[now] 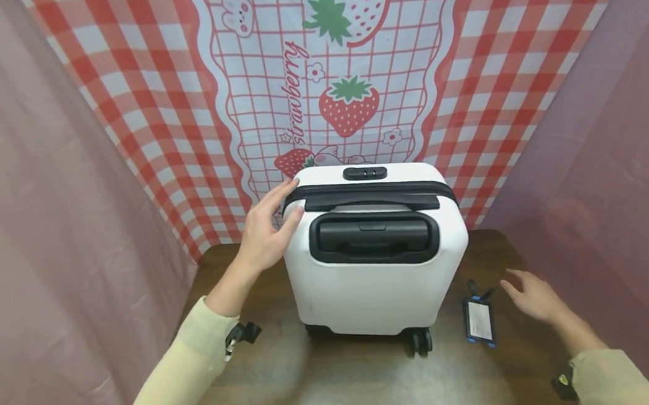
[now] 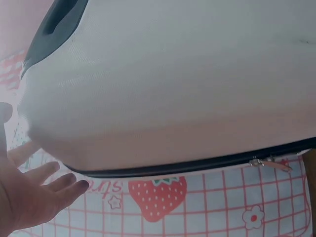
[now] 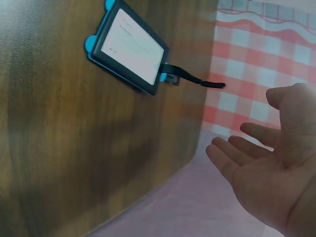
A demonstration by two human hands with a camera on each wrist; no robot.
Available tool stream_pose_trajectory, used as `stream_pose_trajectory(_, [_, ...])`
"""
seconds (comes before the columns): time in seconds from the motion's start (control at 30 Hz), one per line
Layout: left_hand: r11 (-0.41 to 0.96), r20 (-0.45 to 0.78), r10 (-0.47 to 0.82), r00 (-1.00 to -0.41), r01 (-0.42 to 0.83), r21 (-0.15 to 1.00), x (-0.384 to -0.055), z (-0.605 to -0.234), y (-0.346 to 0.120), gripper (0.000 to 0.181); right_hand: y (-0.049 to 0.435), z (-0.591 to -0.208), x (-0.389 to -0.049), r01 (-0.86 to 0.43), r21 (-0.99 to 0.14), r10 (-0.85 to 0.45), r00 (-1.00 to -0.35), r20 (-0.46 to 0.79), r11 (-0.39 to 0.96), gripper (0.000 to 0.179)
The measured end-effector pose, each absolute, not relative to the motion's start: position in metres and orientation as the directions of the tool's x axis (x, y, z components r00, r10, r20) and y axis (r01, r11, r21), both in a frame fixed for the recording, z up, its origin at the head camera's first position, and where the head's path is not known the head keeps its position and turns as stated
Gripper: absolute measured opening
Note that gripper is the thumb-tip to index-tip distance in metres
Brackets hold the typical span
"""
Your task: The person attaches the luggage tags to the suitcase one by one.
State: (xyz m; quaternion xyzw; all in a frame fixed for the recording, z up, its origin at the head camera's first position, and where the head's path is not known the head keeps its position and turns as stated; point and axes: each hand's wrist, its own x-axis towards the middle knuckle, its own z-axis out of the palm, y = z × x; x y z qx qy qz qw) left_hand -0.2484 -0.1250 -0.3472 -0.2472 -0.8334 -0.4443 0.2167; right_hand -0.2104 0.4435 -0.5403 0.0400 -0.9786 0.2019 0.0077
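A white suitcase stands upright on its wheels, its black top handle and recessed pull handle toward me. At its upper left corner is my left hand, fingers extended along the edge and thumb apart; the left wrist view shows that hand beside the shell's corner. On the tabletop to the suitcase's right lies a luggage tag with a black and blue frame, a white card and a black strap. My right hand hovers just right of the tag, fingers loosely extended, holding nothing.
The suitcase and tag are on a dark wooden table. Behind hangs a red-checked strawberry cloth, with pink curtains at both sides. A zipper pull hangs at the suitcase's seam.
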Motion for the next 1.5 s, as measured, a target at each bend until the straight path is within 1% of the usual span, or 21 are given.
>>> stream_pose_trajectory(0.17, [0.479, 0.584, 0.231, -0.778, 0.613, 0.628, -0.252, -0.346, -0.118, 0.053, 0.445, -0.553, -0.213, -0.042, -0.410, -0.041, -0.999, 0.010, 0.911, 0.060])
stream_pose_trajectory(0.3, [0.504, 0.571, 0.233, -0.787, 0.600, 0.622, -0.253, -0.348, -0.115, 0.052, 0.444, -0.562, -0.215, -0.020, -0.415, -0.024, -1.000, -0.004, 0.910, 0.058])
stream_pose_trajectory(0.47, [0.537, 0.564, 0.227, -0.794, 0.585, 0.608, -0.253, -0.350, -0.114, 0.047, 0.444, -0.575, -0.217, 0.016, -0.416, 0.002, -0.999, -0.035, 0.909, 0.057])
stream_pose_trajectory(0.6, [0.537, 0.565, 0.223, -0.794, 0.584, 0.609, -0.254, -0.352, -0.113, 0.044, 0.444, -0.585, -0.217, 0.021, -0.427, 0.009, -1.000, -0.030, 0.904, 0.053])
stream_pose_trajectory(0.73, [0.534, 0.570, 0.223, -0.791, 0.588, 0.607, -0.254, -0.354, -0.112, 0.044, 0.442, -0.591, -0.216, 0.040, -0.462, 0.017, -0.998, -0.054, 0.886, 0.048])
stream_pose_trajectory(0.83, [0.535, 0.573, 0.222, -0.789, 0.590, 0.605, -0.254, -0.354, -0.111, 0.044, 0.442, -0.595, -0.215, 0.045, -0.480, 0.009, -0.997, -0.077, 0.876, 0.048])
stream_pose_trajectory(1.0, [0.535, 0.577, 0.218, -0.787, 0.591, 0.604, -0.255, -0.355, -0.111, 0.043, 0.441, -0.604, -0.214, 0.026, -0.485, -0.009, -0.998, -0.070, 0.874, 0.049])
stream_pose_trajectory(1.13, [0.532, 0.586, 0.214, -0.782, 0.596, 0.602, -0.256, -0.356, -0.111, 0.042, 0.438, -0.611, -0.215, 0.055, -0.499, 0.016, -0.996, -0.083, 0.865, 0.049])
stream_pose_trajectory(1.23, [0.528, 0.588, 0.211, -0.781, 0.597, 0.604, -0.256, -0.356, -0.110, 0.041, 0.436, -0.615, -0.216, 0.068, -0.506, 0.035, -0.997, -0.076, 0.860, 0.045])
stream_pose_trajectory(1.37, [0.525, 0.583, 0.208, -0.786, 0.592, 0.611, -0.255, -0.356, -0.110, 0.042, 0.434, -0.620, -0.217, 0.068, -0.506, 0.061, -0.998, -0.030, 0.860, 0.038])
stream_pose_trajectory(1.5, [0.525, 0.579, 0.199, -0.791, 0.585, 0.619, -0.255, -0.357, -0.111, 0.042, 0.430, -0.624, -0.218, 0.065, -0.505, 0.076, -0.997, 0.001, 0.861, 0.035])
